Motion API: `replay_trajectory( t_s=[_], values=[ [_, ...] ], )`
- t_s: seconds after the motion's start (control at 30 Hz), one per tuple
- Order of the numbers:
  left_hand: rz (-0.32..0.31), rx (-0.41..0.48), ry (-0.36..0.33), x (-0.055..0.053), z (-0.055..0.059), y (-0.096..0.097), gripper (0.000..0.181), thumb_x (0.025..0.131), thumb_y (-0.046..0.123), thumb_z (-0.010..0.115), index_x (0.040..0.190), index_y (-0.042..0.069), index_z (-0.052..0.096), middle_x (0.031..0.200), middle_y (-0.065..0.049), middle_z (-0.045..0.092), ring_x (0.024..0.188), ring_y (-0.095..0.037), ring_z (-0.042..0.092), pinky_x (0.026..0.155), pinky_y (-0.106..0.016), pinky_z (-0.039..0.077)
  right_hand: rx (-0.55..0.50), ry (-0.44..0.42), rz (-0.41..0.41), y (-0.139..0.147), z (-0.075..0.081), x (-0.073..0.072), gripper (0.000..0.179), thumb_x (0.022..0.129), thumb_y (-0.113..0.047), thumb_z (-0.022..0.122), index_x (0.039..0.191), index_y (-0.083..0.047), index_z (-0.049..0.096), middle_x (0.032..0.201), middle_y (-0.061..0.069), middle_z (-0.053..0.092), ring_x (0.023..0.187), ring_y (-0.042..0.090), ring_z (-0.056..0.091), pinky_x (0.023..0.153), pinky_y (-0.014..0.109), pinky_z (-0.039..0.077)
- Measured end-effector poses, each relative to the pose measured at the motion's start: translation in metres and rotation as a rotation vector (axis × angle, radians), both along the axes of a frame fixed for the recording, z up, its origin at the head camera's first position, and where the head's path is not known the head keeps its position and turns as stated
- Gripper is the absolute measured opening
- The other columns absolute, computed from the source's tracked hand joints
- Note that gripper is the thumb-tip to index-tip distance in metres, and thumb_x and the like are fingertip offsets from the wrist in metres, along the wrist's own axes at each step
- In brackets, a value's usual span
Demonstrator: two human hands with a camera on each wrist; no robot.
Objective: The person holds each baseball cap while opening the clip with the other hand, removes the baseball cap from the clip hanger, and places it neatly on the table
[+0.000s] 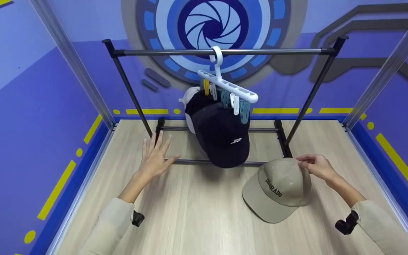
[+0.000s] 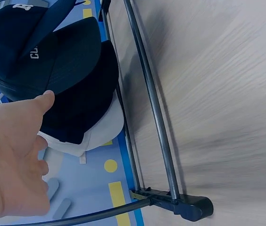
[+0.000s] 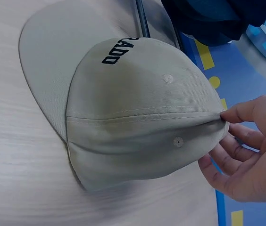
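The fingers [image 3: 240,112] of the right hand [image 1: 319,168] are pinching a tan cap [image 1: 284,182] at the top of its crown, the thumb on the near side of the fold in the right wrist view. From that grip the crown spreads to the left, with dark lettering ending in "RADO" across its front, and the brim lies farthest from the fingers, pointing left and toward the person. Whether the brim touches the desk [image 1: 197,219] under it, I cannot tell.

The left hand [image 1: 154,160] has its fingers spread and holds nothing; its thumb stands out toward the right. Just beyond these fingers is the left foot of a black rack [image 1: 168,52]; the rack's right foot ends just beyond and left of the right fingers.

Between the two hands and farther away, dark caps [image 1: 221,127] hang overlapping, with a white cap [image 1: 191,95] behind them. Above them, higher than both sets of fingers, are coloured clips [image 1: 244,112] on a white hanger [image 1: 236,88], hooked over the rack's top bar. A blue patterned wall [image 1: 97,71] stands behind everything.
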State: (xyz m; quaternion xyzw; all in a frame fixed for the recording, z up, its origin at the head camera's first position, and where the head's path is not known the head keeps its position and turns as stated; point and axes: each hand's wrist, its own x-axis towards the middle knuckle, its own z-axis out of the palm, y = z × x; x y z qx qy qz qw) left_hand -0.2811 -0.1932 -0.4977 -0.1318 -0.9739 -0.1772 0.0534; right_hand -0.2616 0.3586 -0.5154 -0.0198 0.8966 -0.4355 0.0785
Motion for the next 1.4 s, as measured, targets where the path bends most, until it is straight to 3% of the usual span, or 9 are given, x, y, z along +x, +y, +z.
replay_trajectory(
  t_s=[0.3, 0.53, 0.7, 0.8, 0.9, 1.0, 1.13, 1.23, 1.4],
  values=[
    [-0.003, 0.006, 0.061, -0.004, 0.024, 0.009, 0.08, 0.098, 0.052, 0.06, 0.161, 0.012, 0.033, 0.171, -0.022, 0.011, 0.159, -0.043, 0.003, 0.124, -0.067, -0.004, 0.013, 0.084, 0.014, -0.01, 0.021, -0.013, 0.036, 0.103, -0.016, 0.059, 0.129, 0.01, 0.062, 0.122, 0.028, 0.068, 0.085, -0.012, 0.057, 0.074, 0.013, 0.051],
    [-0.023, 0.016, 0.145, -0.008, 0.051, 0.029, 0.077, 0.099, 0.053, 0.059, 0.161, 0.015, 0.033, 0.171, -0.019, 0.014, 0.16, -0.038, 0.005, 0.127, -0.063, 0.001, -0.029, 0.092, 0.055, -0.04, 0.046, -0.028, 0.036, 0.104, -0.016, 0.059, 0.13, 0.008, 0.063, 0.126, 0.027, 0.068, 0.087, -0.014, 0.058, 0.077, 0.011, 0.051],
    [-0.096, 0.014, 0.216, -0.009, 0.076, 0.053, 0.072, 0.102, 0.051, 0.055, 0.161, 0.015, 0.034, 0.17, -0.02, 0.019, 0.16, -0.037, 0.012, 0.128, -0.061, 0.008, -0.056, 0.171, 0.122, -0.07, 0.072, -0.039, 0.031, 0.102, -0.011, 0.06, 0.126, 0.008, 0.066, 0.118, 0.022, 0.071, 0.082, -0.008, 0.058, 0.074, 0.014, 0.051],
    [-0.165, 0.043, 0.276, -0.008, 0.091, 0.069, 0.065, 0.104, 0.046, 0.055, 0.158, 0.013, 0.04, 0.167, -0.02, 0.029, 0.156, -0.039, 0.025, 0.126, -0.06, 0.018, -0.063, 0.213, 0.164, -0.09, 0.088, -0.046, 0.03, 0.103, -0.011, 0.06, 0.126, 0.007, 0.067, 0.117, 0.023, 0.071, 0.081, -0.005, 0.059, 0.072, 0.016, 0.051],
    [-0.228, 0.082, 0.344, -0.009, 0.107, 0.086, 0.058, 0.104, 0.04, 0.058, 0.153, 0.01, 0.048, 0.16, -0.018, 0.043, 0.148, -0.037, 0.039, 0.119, -0.058, 0.032, -0.065, 0.232, 0.175, -0.111, 0.105, -0.054, 0.032, 0.102, -0.013, 0.061, 0.129, 0.004, 0.066, 0.123, 0.024, 0.07, 0.091, 0.005, 0.065, 0.074, 0.014, 0.052],
    [-0.274, 0.143, 0.386, -0.012, 0.121, 0.104, 0.052, 0.103, 0.035, 0.06, 0.147, 0.009, 0.054, 0.149, -0.014, 0.056, 0.139, -0.033, 0.05, 0.113, -0.053, 0.041, -0.099, 0.267, 0.176, -0.13, 0.117, -0.06, 0.036, 0.101, -0.011, 0.062, 0.135, 0.003, 0.063, 0.133, 0.023, 0.067, 0.112, 0.023, 0.068, 0.085, 0.015, 0.054],
    [-0.288, 0.235, 0.36, -0.017, 0.132, 0.127, 0.05, 0.102, 0.031, 0.063, 0.144, 0.007, 0.057, 0.142, -0.011, 0.061, 0.133, -0.029, 0.054, 0.111, -0.046, 0.044, -0.192, 0.341, 0.205, -0.152, 0.127, -0.066, 0.041, 0.099, 0.004, 0.055, 0.14, 0.009, 0.055, 0.142, 0.028, 0.058, 0.135, 0.039, 0.055, 0.109, 0.035, 0.05],
    [-0.29, 0.337, 0.292, -0.023, 0.134, 0.138, 0.05, 0.101, 0.028, 0.064, 0.145, 0.005, 0.056, 0.144, -0.012, 0.06, 0.134, -0.029, 0.054, 0.113, -0.044, 0.043, -0.282, 0.373, 0.25, -0.165, 0.128, -0.068, 0.048, 0.097, 0.014, 0.047, 0.145, 0.012, 0.047, 0.149, 0.032, 0.049, 0.141, 0.044, 0.048, 0.116, 0.049, 0.043],
    [-0.316, 0.522, 0.221, -0.035, 0.134, 0.151, 0.048, 0.101, 0.022, 0.064, 0.143, 0.0, 0.056, 0.142, -0.017, 0.061, 0.134, -0.031, 0.055, 0.115, -0.044, 0.042, -0.334, 0.36, 0.311, -0.177, 0.133, -0.068, 0.043, 0.101, 0.009, 0.045, 0.144, 0.01, 0.05, 0.15, 0.028, 0.051, 0.14, 0.041, 0.05, 0.114, 0.042, 0.044]
  ],
)
